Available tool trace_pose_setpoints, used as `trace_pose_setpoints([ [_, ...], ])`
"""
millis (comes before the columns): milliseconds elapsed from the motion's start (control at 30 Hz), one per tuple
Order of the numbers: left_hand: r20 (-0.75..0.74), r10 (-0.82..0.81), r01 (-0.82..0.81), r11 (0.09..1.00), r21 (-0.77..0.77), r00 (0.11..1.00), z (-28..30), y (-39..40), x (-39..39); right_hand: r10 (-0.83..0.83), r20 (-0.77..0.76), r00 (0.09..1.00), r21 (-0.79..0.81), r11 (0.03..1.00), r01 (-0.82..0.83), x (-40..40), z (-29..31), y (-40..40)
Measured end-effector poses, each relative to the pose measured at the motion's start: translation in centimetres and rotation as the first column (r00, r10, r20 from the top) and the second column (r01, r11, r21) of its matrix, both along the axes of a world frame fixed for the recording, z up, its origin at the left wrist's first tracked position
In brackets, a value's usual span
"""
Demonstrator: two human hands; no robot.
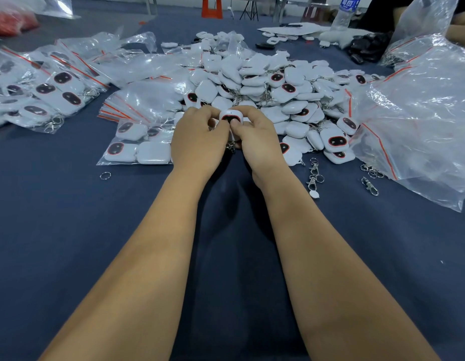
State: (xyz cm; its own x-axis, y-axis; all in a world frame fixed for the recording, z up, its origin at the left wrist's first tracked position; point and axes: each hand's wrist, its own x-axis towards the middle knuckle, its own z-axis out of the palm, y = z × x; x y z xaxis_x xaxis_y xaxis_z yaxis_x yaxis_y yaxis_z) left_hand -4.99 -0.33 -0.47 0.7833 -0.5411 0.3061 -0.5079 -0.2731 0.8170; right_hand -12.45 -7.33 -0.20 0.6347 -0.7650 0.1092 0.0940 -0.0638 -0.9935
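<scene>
Right at centre: white key fob [230, 118], dark oval with red rim turned to the camera, held up just above the blue table cloth [69, 230], in front of the heap.
Fob, handling: by the look, light and rigid, moulded plastic with a smooth, glossy shell; apt to slip from a loose pinch; probably sturdy enough for firm pressure. Best taken by the rounded side edges, clear of the dark face.
Left hand [197, 142]: fingers curled, thumb and fingertips pinching the fob's left edge.
Right hand [257, 142]: curled likewise, thumb laid on the lower face, fingers wrapped behind the right edge.
Metal clasp [231, 147]: hanging below the two hands, half hidden; link to the fob impossible to make out.
Heap [265, 84]: loose white fobs, piled just beyond the hands and spreading to centre right.
Sealed bag [137, 144]: packed with fobs, lying left of centre, just beside the left hand.
Spare clasps [314, 173]: scattered below the heap, right of centre; single split ring [105, 175] left of centre.
Upper left: more filled bags [43, 92], red zip strips showing.
Right edge: large crumpled clear bag [421, 113].
</scene>
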Motion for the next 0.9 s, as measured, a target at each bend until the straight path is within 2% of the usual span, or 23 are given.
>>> trace_pose_setpoints([
  [900, 0.056, -0.041, 0.041, 0.999, -0.011, 0.998, -0.11, -0.06, 0.06, -0.004, 0.004, 1.0, 0.013, 1.0, 0.004, -0.01, 0.13, -0.03],
])
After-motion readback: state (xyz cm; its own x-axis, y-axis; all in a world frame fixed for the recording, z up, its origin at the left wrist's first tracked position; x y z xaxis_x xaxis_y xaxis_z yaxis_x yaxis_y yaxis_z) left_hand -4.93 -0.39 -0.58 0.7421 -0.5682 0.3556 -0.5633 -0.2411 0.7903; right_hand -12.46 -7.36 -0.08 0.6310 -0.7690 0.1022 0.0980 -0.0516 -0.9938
